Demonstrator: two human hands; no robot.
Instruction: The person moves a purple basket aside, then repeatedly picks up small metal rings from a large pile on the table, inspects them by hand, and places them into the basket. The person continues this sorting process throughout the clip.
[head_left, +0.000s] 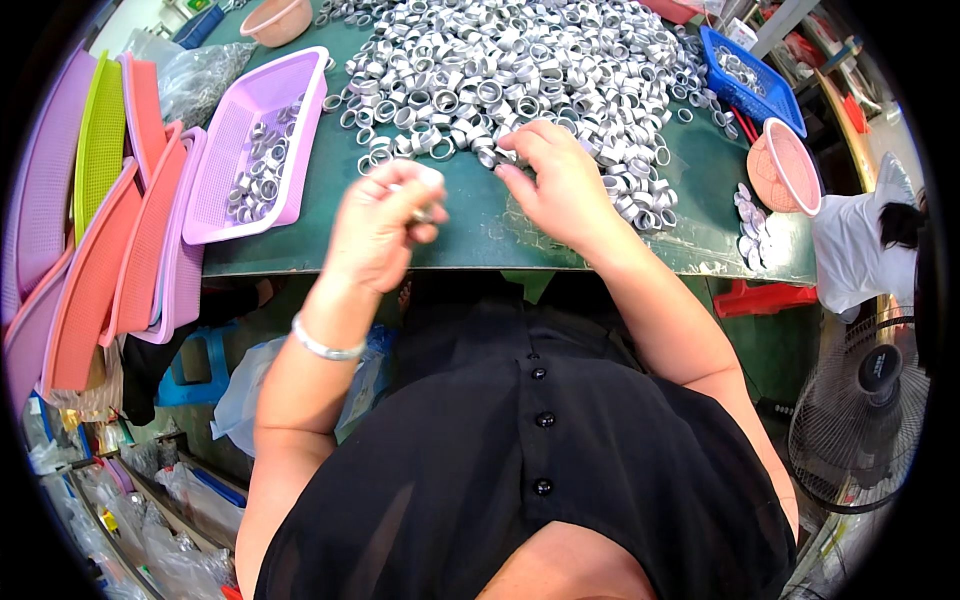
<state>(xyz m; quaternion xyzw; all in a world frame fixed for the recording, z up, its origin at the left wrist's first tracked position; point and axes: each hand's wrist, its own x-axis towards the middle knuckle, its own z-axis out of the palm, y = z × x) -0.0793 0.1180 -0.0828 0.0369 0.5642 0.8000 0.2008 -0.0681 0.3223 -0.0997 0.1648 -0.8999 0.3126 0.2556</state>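
A large heap of silver metal rings (pixel 480 80) spreads over the green table (pixel 460 235). My left hand (pixel 375 220) is raised above the table's near edge, somewhat blurred, with its fingers curled closed. Something small and metallic glints between those fingers, but its shape is mostly hidden. A white patch shows at the thumb tip. My right hand (pixel 565 185) reaches to the heap's near edge, thumb and forefinger apart, close beside a few rings; nothing shows in its grasp. To the left, a purple plastic basket (pixel 310 165) holds a smaller batch of rings.
Stacked pink, purple and green baskets (pixel 100 170) line the far left. A blue basket (pixel 790 110) with metal pieces stands at the back right, near a pink round basket (pixel 785 165). Flat silver discs (pixel 750 225) lie on the right. A fan (pixel 870 400) stands lower right.
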